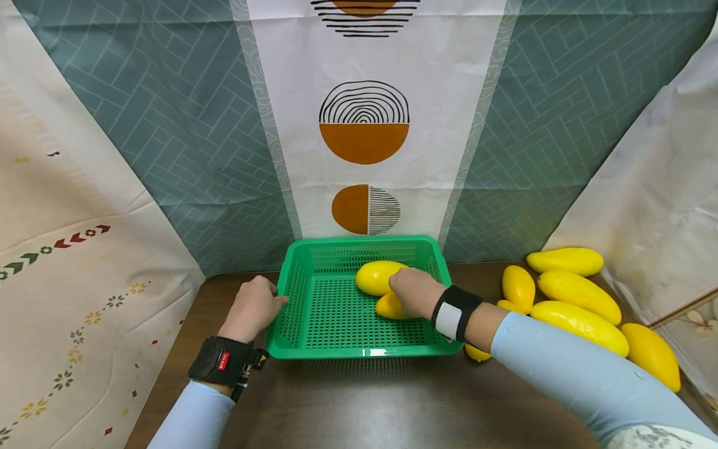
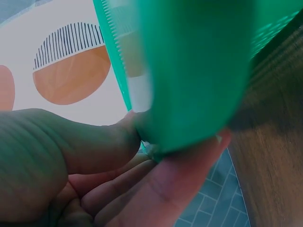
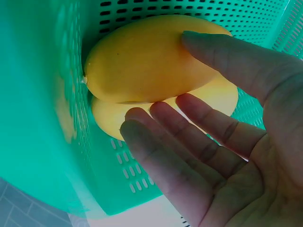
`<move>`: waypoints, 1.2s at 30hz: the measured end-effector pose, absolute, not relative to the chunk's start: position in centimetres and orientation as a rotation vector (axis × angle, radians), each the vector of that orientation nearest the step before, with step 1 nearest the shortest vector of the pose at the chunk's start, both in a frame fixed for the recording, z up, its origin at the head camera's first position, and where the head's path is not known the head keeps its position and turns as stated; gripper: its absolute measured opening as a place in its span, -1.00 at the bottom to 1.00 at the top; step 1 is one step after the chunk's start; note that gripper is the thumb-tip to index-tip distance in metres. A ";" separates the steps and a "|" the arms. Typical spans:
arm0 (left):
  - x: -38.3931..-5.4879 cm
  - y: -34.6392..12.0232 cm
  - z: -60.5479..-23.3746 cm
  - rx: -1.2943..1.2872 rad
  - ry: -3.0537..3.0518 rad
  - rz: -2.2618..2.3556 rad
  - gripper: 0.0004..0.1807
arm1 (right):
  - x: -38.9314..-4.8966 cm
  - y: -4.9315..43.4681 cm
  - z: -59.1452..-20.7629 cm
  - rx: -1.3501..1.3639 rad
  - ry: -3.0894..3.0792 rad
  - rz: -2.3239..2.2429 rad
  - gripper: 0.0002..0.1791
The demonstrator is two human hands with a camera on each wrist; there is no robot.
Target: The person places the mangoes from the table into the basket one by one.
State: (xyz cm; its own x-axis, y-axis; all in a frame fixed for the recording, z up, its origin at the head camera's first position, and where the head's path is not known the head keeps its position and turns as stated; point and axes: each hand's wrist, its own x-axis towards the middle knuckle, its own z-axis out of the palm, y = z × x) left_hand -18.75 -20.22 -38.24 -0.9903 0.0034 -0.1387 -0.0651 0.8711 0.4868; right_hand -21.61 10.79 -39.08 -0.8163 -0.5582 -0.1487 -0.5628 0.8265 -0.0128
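A green perforated plastic basket (image 1: 359, 355) stands on the dark wooden table, against the patterned cloth. My left hand (image 1: 253, 307) grips its left rim; the left wrist view has the thumb and fingers pinching the green edge (image 2: 194, 80). Inside, toward the right, lie two smooth yellow mangoes. My right hand (image 1: 417, 292) reaches in and holds the nearer mango (image 1: 391, 306), its thumb (image 3: 213, 47) against one side and some fingertips at the opposite edge. Beside it rests the other mango (image 1: 377, 277), partly hidden behind the held one in the right wrist view.
On the table to the right lie several long yellow fruits (image 1: 580, 295), a smaller oval one (image 1: 518, 288) and a larger one (image 1: 650, 357) at the far right. Another small yellow fruit (image 1: 477, 353) sits by the basket's right corner, partly under my right forearm.
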 end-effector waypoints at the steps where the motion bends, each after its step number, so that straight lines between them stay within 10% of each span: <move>1: -18.7 -20.2 -38.2 -0.051 2.905 0.765 -0.63 | -21.6 10.8 -39.2 -0.882 2.859 0.062 -0.71; 36: -18.6 -20.0 -38.4 -0.087 2.918 0.738 -0.54 | -19.7 19.1 -32.7 -0.657 3.023 -0.472 -0.56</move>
